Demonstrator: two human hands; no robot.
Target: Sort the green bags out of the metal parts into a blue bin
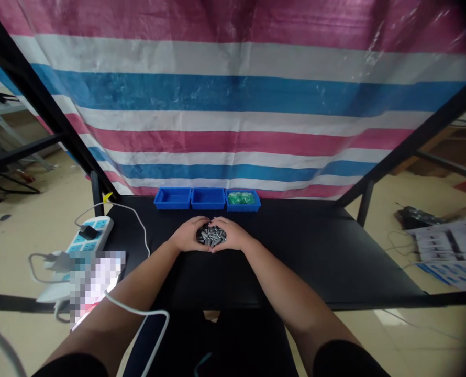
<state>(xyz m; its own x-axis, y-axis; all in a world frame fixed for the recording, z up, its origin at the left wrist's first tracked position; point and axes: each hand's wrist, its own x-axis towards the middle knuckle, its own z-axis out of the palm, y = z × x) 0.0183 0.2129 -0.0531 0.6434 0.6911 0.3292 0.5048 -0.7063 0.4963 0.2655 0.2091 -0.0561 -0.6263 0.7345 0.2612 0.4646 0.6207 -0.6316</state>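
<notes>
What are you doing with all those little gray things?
Both hands, the left hand and the right hand, are cupped around a heap of small gray metal pieces on the black table. Behind them stand three blue trays; the right-most tray holds green bits.

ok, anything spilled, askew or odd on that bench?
Nothing spilled. The small grey metal parts sit in one heap on the black table, cupped between the left hand and right hand. The three blue bins stand in a straight row. Only untidy bit: the white cable trailing from the power strip.
</notes>
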